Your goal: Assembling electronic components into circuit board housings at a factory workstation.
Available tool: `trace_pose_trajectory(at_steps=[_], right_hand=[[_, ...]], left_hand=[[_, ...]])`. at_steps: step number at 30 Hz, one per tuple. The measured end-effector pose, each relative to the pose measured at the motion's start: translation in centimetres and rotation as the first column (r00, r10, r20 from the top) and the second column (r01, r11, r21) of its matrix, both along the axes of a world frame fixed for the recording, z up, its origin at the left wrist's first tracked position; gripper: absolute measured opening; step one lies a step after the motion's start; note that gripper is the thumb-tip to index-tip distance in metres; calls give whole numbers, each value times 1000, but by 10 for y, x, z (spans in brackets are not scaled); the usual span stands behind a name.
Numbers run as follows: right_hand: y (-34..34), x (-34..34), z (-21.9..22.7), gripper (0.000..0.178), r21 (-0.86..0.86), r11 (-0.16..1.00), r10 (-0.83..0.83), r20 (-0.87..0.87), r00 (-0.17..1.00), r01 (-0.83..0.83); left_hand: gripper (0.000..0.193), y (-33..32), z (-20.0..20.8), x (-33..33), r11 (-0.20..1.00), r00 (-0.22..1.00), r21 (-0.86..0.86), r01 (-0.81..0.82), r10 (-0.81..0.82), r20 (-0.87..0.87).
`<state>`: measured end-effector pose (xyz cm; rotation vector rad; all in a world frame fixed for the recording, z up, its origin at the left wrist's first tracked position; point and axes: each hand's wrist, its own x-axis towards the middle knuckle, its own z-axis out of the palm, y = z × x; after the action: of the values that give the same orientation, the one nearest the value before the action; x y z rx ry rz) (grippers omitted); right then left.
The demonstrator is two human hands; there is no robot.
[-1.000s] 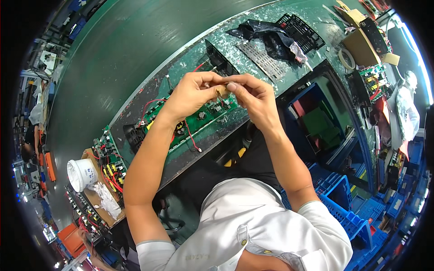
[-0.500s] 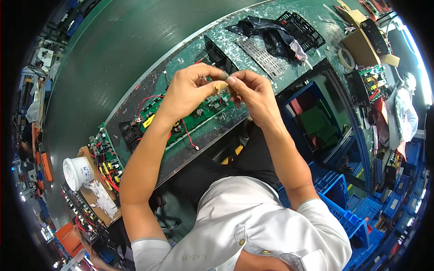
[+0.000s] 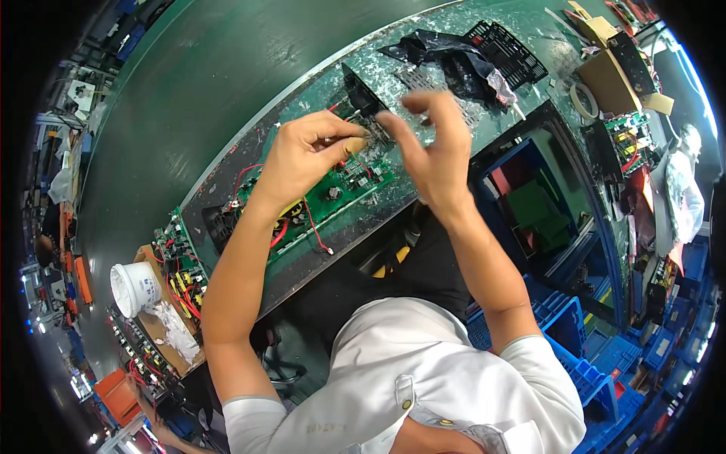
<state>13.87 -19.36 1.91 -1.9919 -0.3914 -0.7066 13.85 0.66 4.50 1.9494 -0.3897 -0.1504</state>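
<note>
My left hand [image 3: 301, 160] is raised over a long green circuit board [image 3: 344, 195], thumb and forefinger pinched together. Whatever sits between those fingertips is too small to make out; a tan patch shows at the thumb. Apart from it, to the right, my right hand [image 3: 440, 155] is smeared by motion, its thumb and fingers spread with nothing visible in them. Components and red wires cover the board, and one red wire [image 3: 314, 223] hangs over its near edge to a small white plug. An upright black panel [image 3: 363, 89] stands just beyond the left fingertips.
A slotted metal plate [image 3: 414, 80], black plastic sheeting [image 3: 427, 47] and a black grille [image 3: 510, 57] lie farther back. At left, a white bucket [image 3: 136, 289] stands beside boards and a cardboard box. Blue crates [image 3: 563, 325] stand low at right, below a dark-framed opening [image 3: 605, 219].
My right hand has come away from the left, moving right and opening. My left hand has shifted slightly left, still pinched. More of the board now shows between them.
</note>
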Motion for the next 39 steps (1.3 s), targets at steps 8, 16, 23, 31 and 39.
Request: trace_pose_trajectory(at_steps=[8,16,23,31,39], right_hand=[[6,42,-24,47,103,914,380,-553,741,-392],[0,10,-26,47,280,882,471,-489,734,-379],[-3,-4,-21,55,253,870,492,-496,715,-423],[1,6,-20,68,483,773,632,-527,568,-411],[1,2,-23,72,348,809,588,-474,655,-474]], left_hand=[[17,11,-17,8,973,967,-92,-213,196,-164],[19,14,-29,11,964,962,-66,-259,250,-112],[24,11,-37,17,956,938,-16,-292,284,-198],[22,13,-47,18,939,942,112,-325,332,-51],[23,13,-48,17,949,954,113,-294,298,-27]])
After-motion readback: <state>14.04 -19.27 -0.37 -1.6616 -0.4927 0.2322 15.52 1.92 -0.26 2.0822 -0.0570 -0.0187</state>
